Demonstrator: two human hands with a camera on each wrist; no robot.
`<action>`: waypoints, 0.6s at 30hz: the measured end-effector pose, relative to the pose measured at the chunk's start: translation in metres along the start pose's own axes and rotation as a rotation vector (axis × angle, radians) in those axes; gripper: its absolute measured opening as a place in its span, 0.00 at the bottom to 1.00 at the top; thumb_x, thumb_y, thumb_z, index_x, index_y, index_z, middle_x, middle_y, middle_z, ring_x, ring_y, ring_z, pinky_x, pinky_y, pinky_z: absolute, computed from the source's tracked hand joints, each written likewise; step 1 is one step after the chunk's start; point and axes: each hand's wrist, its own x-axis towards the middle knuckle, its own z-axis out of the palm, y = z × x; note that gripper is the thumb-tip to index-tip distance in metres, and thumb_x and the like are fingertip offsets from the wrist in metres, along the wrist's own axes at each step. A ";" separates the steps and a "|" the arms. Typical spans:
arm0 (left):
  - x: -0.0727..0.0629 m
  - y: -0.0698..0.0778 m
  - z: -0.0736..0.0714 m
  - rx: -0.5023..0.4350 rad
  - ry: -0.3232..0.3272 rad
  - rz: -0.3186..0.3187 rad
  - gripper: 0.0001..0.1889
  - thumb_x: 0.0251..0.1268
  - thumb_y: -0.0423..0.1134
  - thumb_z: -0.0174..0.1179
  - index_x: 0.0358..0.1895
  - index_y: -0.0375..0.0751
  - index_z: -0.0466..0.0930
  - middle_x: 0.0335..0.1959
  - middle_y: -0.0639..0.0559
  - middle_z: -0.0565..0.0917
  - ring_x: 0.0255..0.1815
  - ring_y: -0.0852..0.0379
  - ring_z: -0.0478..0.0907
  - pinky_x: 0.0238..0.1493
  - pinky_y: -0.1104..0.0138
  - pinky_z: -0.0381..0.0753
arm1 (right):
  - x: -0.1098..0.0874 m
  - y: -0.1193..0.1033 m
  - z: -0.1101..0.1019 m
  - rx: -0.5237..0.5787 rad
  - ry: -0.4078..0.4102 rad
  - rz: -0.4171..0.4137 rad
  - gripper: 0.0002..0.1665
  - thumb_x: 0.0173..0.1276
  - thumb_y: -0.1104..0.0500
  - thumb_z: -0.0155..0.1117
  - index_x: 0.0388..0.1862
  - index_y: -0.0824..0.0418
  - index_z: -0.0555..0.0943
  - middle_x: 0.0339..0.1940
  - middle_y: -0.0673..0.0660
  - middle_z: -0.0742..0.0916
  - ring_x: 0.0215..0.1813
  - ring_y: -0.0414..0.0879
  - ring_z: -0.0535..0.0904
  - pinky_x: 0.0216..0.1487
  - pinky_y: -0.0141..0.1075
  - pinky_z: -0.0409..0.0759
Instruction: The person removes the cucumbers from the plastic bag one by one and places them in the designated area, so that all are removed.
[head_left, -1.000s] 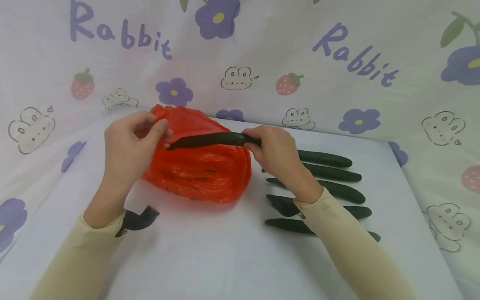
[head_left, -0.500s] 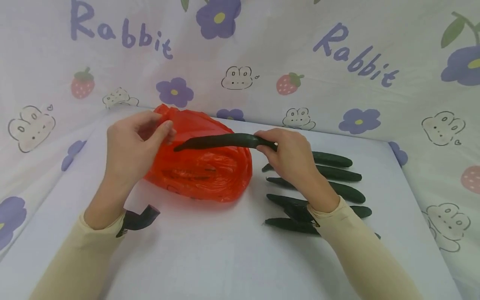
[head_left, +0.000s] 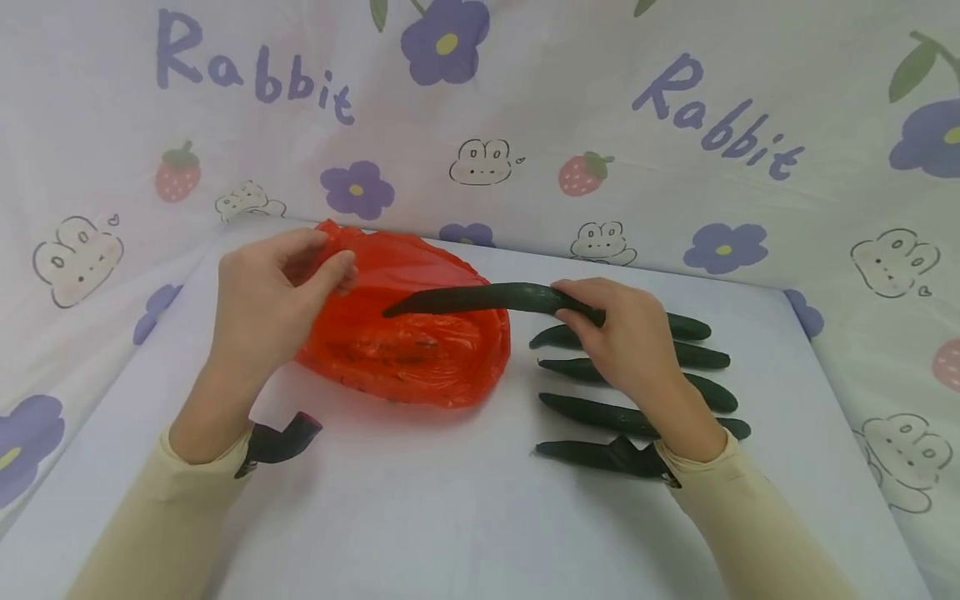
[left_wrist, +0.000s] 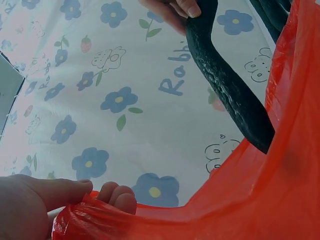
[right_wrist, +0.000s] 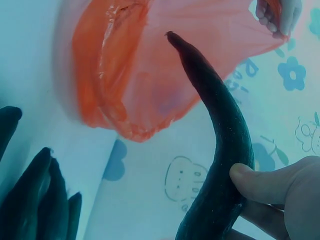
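Note:
My left hand (head_left: 266, 296) pinches the rim of a red plastic bag (head_left: 420, 367) between thumb and fingers, as the left wrist view shows. The bag lies bulging on the table, and darker shapes show through its side. My right hand (head_left: 633, 337) grips a long, slightly curved dark green cucumber (head_left: 480, 298) near one end. Raised over the bag in the head view, the cucumber points its narrow tip toward my left hand. In the left wrist view, the cucumber (left_wrist: 227, 90) reaches down to the bag's edge, thumb and fingers (left_wrist: 175, 10) at its upper end.
Several more cucumbers (head_left: 600, 412) lie in a row on the white table (head_left: 450, 517), to the right of the bag and partly under my right arm. Behind stands a white cloth (head_left: 525, 100) printed with flowers, rabbits and strawberries. A dark wrist mount (head_left: 285, 437) juts from my left sleeve.
My right hand has moved to the right with the cucumber, drawing its tip away from my left fingers. The left hand keeps its pinch on the bag, almost in the same place.

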 end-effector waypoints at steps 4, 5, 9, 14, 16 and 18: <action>0.002 0.001 0.000 0.002 -0.009 0.017 0.14 0.78 0.42 0.70 0.56 0.37 0.91 0.38 0.48 0.93 0.44 0.53 0.92 0.57 0.72 0.84 | -0.008 0.009 -0.005 0.014 0.041 -0.035 0.21 0.70 0.65 0.80 0.61 0.59 0.91 0.54 0.57 0.93 0.57 0.56 0.90 0.54 0.55 0.87; 0.002 0.001 0.000 0.001 -0.012 0.020 0.13 0.78 0.42 0.70 0.56 0.37 0.91 0.38 0.48 0.92 0.43 0.53 0.92 0.57 0.72 0.84 | -0.011 0.011 -0.007 0.014 0.049 -0.045 0.21 0.69 0.65 0.80 0.61 0.59 0.91 0.54 0.57 0.93 0.57 0.56 0.90 0.54 0.55 0.87; 0.002 0.002 -0.001 -0.005 -0.022 0.023 0.11 0.78 0.42 0.69 0.53 0.39 0.92 0.37 0.49 0.92 0.41 0.54 0.91 0.54 0.76 0.83 | -0.022 0.016 -0.013 0.016 0.080 -0.085 0.22 0.67 0.67 0.81 0.60 0.59 0.91 0.53 0.56 0.93 0.56 0.56 0.90 0.53 0.55 0.87; 0.001 0.001 -0.004 0.008 -0.024 0.024 0.11 0.79 0.42 0.69 0.53 0.39 0.92 0.37 0.48 0.92 0.41 0.53 0.91 0.51 0.79 0.81 | -0.038 0.019 -0.018 0.026 0.125 -0.113 0.23 0.65 0.68 0.82 0.59 0.58 0.91 0.53 0.55 0.93 0.56 0.54 0.90 0.56 0.48 0.87; 0.001 0.000 -0.005 0.014 -0.023 0.023 0.12 0.79 0.42 0.69 0.53 0.38 0.91 0.38 0.48 0.92 0.42 0.52 0.91 0.51 0.79 0.81 | -0.043 0.020 -0.021 0.035 0.140 -0.122 0.24 0.64 0.69 0.82 0.59 0.58 0.91 0.53 0.54 0.93 0.56 0.53 0.90 0.59 0.38 0.85; 0.001 0.000 -0.006 0.018 -0.026 0.023 0.12 0.79 0.42 0.69 0.53 0.38 0.91 0.37 0.48 0.92 0.41 0.52 0.91 0.51 0.80 0.81 | -0.048 0.021 -0.024 0.046 0.155 -0.129 0.25 0.64 0.70 0.82 0.59 0.58 0.91 0.53 0.54 0.93 0.55 0.53 0.91 0.60 0.28 0.80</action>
